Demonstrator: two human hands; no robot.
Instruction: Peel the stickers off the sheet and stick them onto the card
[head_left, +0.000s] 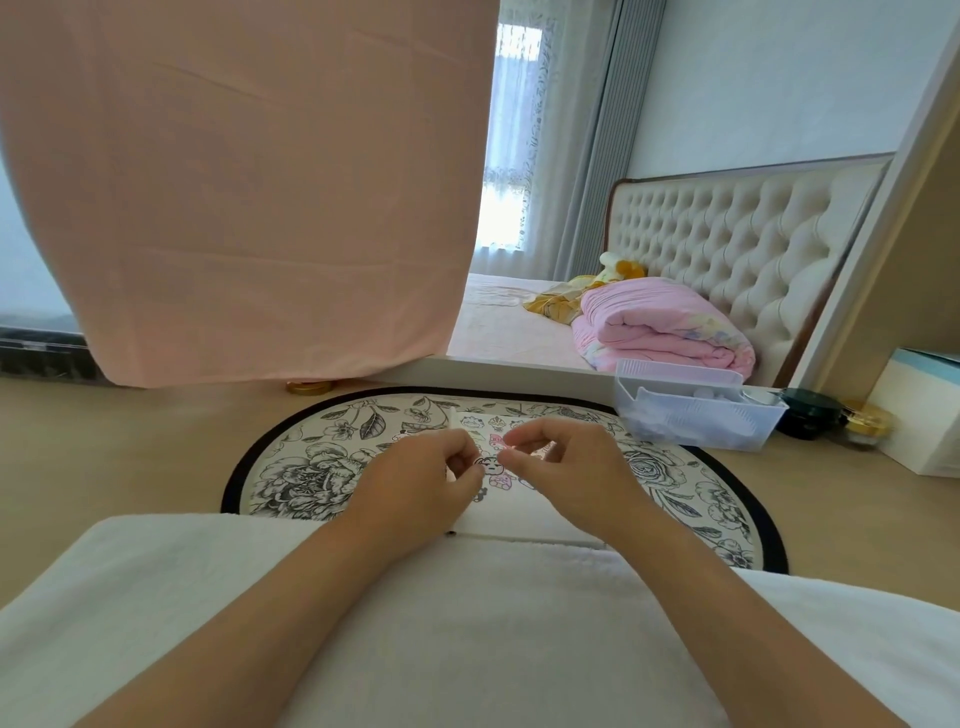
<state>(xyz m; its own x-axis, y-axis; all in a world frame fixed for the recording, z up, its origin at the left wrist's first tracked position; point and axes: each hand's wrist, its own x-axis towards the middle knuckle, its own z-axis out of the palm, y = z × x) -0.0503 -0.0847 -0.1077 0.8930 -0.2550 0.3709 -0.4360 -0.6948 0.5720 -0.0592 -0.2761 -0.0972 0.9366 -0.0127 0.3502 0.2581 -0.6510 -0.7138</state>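
1. Head view: the right hand (566, 467) pinches thumb to forefinger, a narrow grip, with what looks like a small pink sticker (497, 440) at its fingertips; it is too small to be sure whether it is fully lifted or only half peeled.
2. The left hand (421, 480) is curled, its fingertips close together and nearly meeting the right hand's. It seems to press or steady the paper there, but I cannot tell whether it pinches anything.
3. Under both hands lies the sticker sheet (480, 422), white with little cartoon figures, its far edge towards the far rim of the round floral mat (311, 467) that carries it.
4. Nearer the person is a plain white stretch of paper, which I take for the card (519, 519); a few stickers seem to sit between the hands, though where sheet ends and card begins is hidden by the hands.
5. The mat rests on the counter (104, 457); a clear plastic box (696, 415) stands near the counter's far right edge, well apart from the work.
6. My judgement: this is the peeling step, or the carry just after it. Next, the sticker must come clean off without curling on itself, then be lowered flat onto a bare part of the card and pressed down while the other hand holds the paper steady.
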